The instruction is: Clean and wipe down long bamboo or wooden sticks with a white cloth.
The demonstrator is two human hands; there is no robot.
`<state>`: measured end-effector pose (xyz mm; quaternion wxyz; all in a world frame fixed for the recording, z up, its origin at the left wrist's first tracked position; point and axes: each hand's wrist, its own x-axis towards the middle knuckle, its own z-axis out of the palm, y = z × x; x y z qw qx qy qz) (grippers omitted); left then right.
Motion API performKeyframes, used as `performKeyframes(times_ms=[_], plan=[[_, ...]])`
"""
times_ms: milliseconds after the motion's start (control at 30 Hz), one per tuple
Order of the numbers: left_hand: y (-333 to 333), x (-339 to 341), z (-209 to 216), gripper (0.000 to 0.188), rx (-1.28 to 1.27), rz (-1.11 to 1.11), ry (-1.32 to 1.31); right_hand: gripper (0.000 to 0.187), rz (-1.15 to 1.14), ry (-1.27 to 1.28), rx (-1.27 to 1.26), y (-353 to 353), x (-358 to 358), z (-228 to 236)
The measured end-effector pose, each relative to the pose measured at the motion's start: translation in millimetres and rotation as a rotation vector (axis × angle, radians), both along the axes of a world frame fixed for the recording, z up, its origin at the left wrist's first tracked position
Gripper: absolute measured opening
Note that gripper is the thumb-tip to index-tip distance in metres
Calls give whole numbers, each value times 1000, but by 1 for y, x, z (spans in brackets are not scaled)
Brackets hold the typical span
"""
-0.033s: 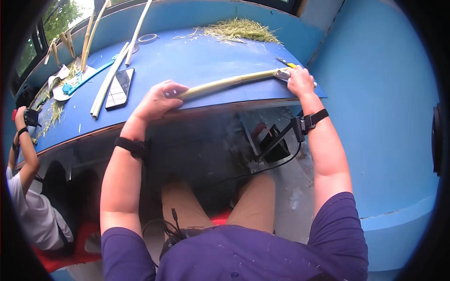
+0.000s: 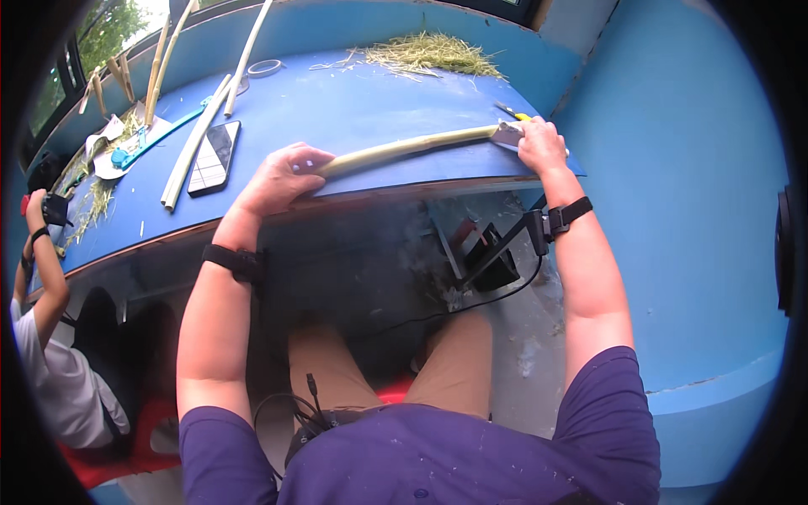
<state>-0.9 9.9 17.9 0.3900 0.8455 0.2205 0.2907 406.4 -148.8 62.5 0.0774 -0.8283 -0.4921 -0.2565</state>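
Along the front of the blue table [image 2: 370, 93] lies a long pale yellow-green stalk, perhaps a bamboo strip [image 2: 408, 146]. My left hand [image 2: 284, 175] is closed around its left end. At the stalk's right end, my right hand [image 2: 543, 145] grips a folded grey-white piece [image 2: 507, 135], which may be paper or sandpaper. The piece lies over the stalk's end; the right fingers are partly hidden. Just behind that hand is a yellow-handled cutter [image 2: 520, 116] with a dark tip.
A phone [image 2: 215, 160], more pale stalks [image 2: 192, 147] and a light-blue bar tool [image 2: 164, 135] lie to the left. Shavings [image 2: 433, 55] and a tape ring [image 2: 264, 68] are at the back. A co-worker's arm [image 2: 50, 269] is far left; a blue wall [image 2: 690, 210] stands right.
My left hand has shifted very slightly left. More of the grey-white piece shows beside my right hand.
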Motion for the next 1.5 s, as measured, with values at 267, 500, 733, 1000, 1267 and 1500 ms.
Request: performKeyframes(times_ms=[267, 500, 733, 1000, 1267, 1500], plan=[[-11, 10, -7, 20, 638, 226, 120, 29, 536, 64, 199, 32, -34, -26], [-27, 30, -19, 19, 716, 503, 189, 38, 332, 128, -161, 44, -100, -31], [-9, 18, -24, 19, 683, 535, 138, 40, 490, 116, -218, 49, -62, -44], [-13, 20, -20, 17, 600, 547, 137, 25, 515, 75, 43, 63, -133, -65], [-11, 22, -25, 19, 638, 553, 152, 20, 539, 234, -55, 74, -228, -55], [-17, 22, -18, 19, 596, 586, 178, 19, 478, 123, -4, 51, -163, -61]])
